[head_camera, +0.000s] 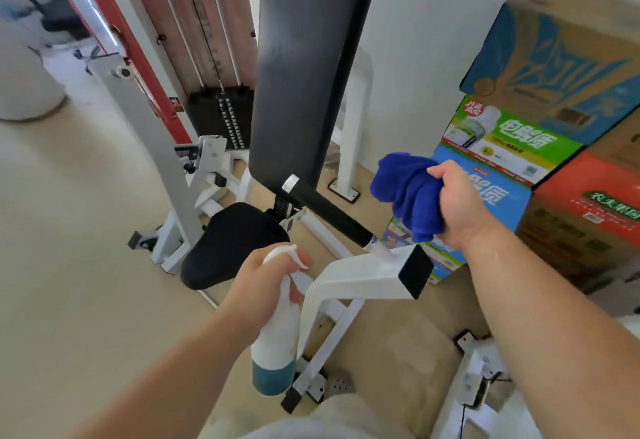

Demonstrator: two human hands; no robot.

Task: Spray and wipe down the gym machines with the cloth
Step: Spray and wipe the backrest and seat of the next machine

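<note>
My left hand [263,286] grips a white spray bottle [275,345] with a little blue liquid at its bottom, nozzle pointing toward the machine. My right hand [457,203] is closed on a bunched blue cloth [405,196], held in the air just right of the machine's black foam handle [329,211]. The white gym machine [360,275] has a tall black back pad [304,67] and a black seat [225,248] below it. The cloth touches nothing on the machine.
Stacked cardboard boxes [554,119] stand against the wall on the right. The black weight stack [225,116] and cables sit behind the back pad. A grey slanted frame bar [149,137] runs on the left. More white frame tubing [481,379] lies at lower right.
</note>
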